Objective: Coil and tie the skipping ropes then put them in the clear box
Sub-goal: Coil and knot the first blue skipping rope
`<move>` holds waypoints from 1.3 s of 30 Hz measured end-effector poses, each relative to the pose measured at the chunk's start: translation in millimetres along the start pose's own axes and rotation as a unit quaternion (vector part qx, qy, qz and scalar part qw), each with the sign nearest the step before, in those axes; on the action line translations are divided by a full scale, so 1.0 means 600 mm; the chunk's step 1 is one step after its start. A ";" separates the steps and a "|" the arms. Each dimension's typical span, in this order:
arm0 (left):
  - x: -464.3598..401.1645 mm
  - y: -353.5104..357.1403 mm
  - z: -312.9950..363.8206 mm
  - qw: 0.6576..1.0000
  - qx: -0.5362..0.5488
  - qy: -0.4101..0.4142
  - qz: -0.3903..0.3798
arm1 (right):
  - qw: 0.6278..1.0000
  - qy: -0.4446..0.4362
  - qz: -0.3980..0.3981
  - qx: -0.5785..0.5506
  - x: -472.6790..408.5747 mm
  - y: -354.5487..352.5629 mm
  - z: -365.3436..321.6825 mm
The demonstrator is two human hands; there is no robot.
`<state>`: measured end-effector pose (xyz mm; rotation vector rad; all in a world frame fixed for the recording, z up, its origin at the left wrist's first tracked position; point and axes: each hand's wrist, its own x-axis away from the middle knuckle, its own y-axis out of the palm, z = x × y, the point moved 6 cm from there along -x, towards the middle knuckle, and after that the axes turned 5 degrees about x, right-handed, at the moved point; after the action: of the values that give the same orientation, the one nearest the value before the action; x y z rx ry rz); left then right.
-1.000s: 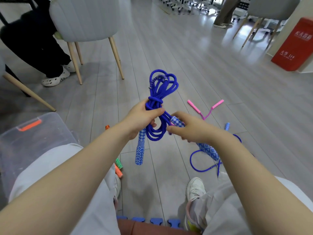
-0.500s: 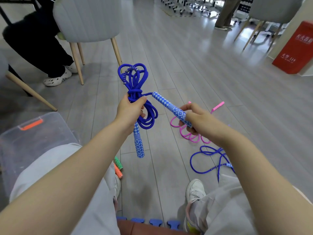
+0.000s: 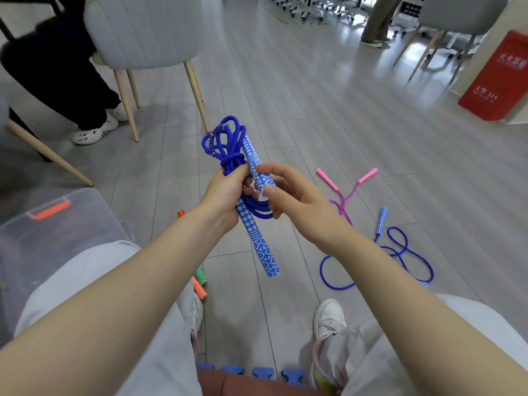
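A coiled blue skipping rope (image 3: pixel 225 144) with a knot round its middle is held up in front of me. My left hand (image 3: pixel 225 192) grips the bundle at the knot. One patterned blue handle (image 3: pixel 260 244) hangs down below that hand. My right hand (image 3: pixel 288 192) pinches the lower end of the other patterned handle (image 3: pixel 253 164), which stands upright against the coil. The clear box (image 3: pixel 54 224) with an orange latch sits on the floor at my left knee.
On the floor to the right lie a pink rope (image 3: pixel 345 192) and a loose blue rope (image 3: pixel 400 252). Orange and green handles (image 3: pixel 200 284) peek out by my left leg. A grey chair (image 3: pixel 143 30) and a seated person (image 3: pixel 57 75) are ahead left; a red box (image 3: pixel 497 78) stands far right.
My right hand has swung the free handle from pointing out to the right up against the coil. Both hands have come close together.
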<state>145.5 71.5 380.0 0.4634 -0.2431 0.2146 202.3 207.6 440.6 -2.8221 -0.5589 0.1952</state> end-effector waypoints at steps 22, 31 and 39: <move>0.029 0.041 0.013 0.983 0.052 -0.043 -0.171 | 0.961 0.137 -0.074 -0.228 -0.006 -0.030 0.055; 0.033 0.038 0.004 0.979 0.038 -0.094 -0.174 | 0.950 0.164 -0.082 -0.254 -0.010 -0.025 0.062; 0.049 0.052 -0.006 0.972 -0.006 -0.126 -0.197 | 0.949 0.204 -0.147 -0.191 -0.004 -0.025 0.064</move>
<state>165.9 104.6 398.1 0.5176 -0.3932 -0.2369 187.8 228.6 408.4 -2.9521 -0.9874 -0.6007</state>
